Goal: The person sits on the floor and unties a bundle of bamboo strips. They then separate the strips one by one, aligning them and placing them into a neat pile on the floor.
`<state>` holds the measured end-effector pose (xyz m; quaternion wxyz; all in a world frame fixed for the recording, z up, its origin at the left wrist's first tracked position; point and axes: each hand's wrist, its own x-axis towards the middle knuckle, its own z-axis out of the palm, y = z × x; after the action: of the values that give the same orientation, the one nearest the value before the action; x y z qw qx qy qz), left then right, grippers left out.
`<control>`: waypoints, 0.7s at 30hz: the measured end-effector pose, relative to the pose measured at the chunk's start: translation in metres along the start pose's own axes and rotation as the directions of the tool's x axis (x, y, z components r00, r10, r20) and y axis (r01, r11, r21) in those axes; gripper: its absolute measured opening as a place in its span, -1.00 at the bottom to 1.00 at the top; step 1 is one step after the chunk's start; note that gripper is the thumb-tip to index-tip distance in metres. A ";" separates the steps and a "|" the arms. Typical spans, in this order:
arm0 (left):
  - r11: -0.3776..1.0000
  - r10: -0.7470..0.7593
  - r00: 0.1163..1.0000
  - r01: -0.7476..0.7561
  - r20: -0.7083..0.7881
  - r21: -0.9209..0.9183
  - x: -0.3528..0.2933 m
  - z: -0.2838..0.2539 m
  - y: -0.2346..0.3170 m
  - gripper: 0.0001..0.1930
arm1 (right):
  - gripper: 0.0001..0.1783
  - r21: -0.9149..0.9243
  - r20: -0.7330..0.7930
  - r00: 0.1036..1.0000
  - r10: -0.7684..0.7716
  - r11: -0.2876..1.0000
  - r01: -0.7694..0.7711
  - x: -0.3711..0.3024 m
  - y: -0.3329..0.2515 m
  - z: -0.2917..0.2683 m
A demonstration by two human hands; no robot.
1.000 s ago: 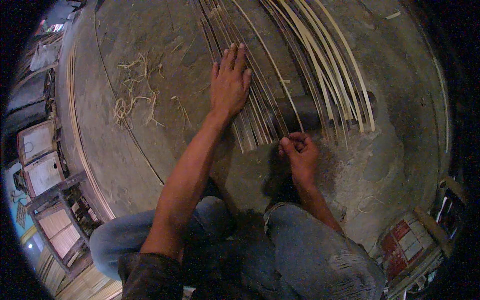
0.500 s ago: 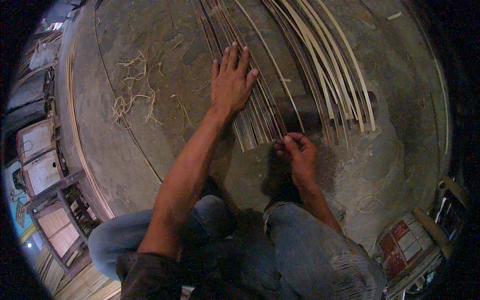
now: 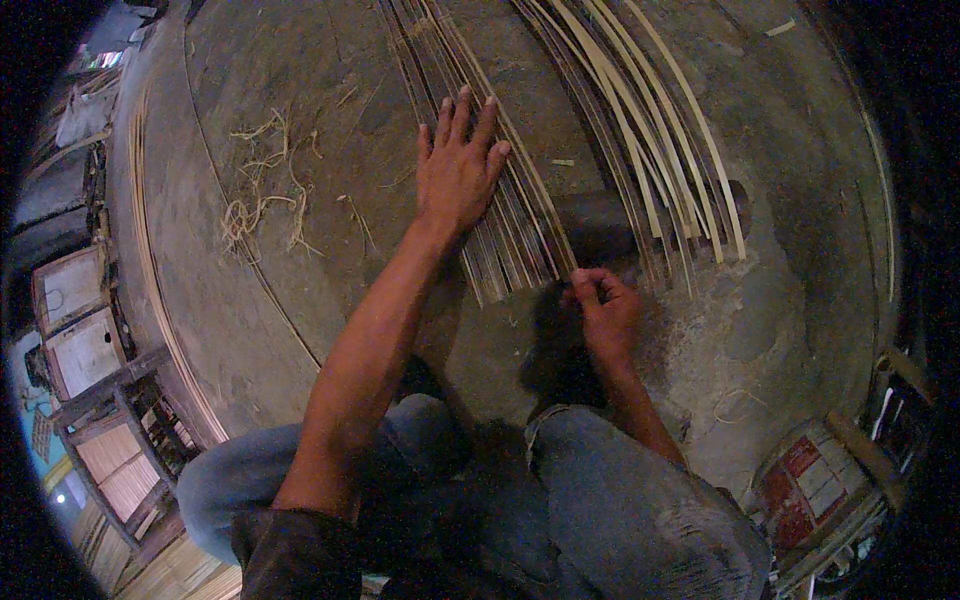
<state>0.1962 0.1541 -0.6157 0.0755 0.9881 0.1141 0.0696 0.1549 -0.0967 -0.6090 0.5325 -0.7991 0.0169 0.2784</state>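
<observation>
My left hand (image 3: 458, 180) lies flat with its fingers spread on a row of thin, narrow split strips (image 3: 482, 265), which look like bamboo and run away from me across the floor. At the row's right edge lies a pale strip (image 3: 547, 205). Its near end is pinched between the thumb and fingers of my right hand (image 3: 608, 315). Farther right, a group of loose strips (image 3: 655, 130), some paler and wider, fans out over a dark, low block (image 3: 595, 222). The far ends of the strips run out of the picture.
Tangled pale fibres (image 3: 275, 200) lie on the concrete floor (image 3: 350, 270) to the left. Long thin strips (image 3: 150, 260) run along the left side, near a wooden frame (image 3: 115, 450). At the lower right stands a red and white box-like object (image 3: 815, 480). My bent knees frame the near side.
The pale strip that lay apart in the gap has come left against the row, its near end now in my right hand. My left hand has stayed nearly still on the strips.
</observation>
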 end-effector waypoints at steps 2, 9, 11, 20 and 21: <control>0.999 0.042 0.999 -0.042 0.013 0.024 0.002 -0.002 0.006 -0.47 | -0.70 0.149 0.010 0.997 0.071 0.986 -0.072 -0.002 0.002 0.000; 0.995 0.094 0.995 -0.093 0.044 -0.030 0.006 0.007 0.006 -0.53 | -0.72 0.730 -0.099 0.950 0.297 0.670 -0.133 -0.027 0.002 -0.018; 0.995 0.102 0.994 -0.102 0.028 -0.010 0.005 0.006 0.008 -0.53 | -0.71 0.726 -0.272 0.917 0.293 0.688 -0.004 -0.039 0.024 -0.037; 0.992 0.127 0.991 -0.128 0.040 0.025 0.007 0.004 0.007 -0.53 | -0.54 0.282 -0.015 0.920 -0.392 0.881 0.380 -0.009 -0.076 -0.023; 0.992 0.121 0.991 -0.123 0.049 0.033 0.007 0.001 0.003 -0.52 | -0.53 0.292 0.018 0.916 -0.401 0.879 0.378 -0.005 -0.088 -0.018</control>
<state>0.2034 0.1530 -0.6158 0.0560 0.9958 0.0530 0.0487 0.1866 -0.0755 -0.5273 0.6862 -0.6905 -0.1255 0.1914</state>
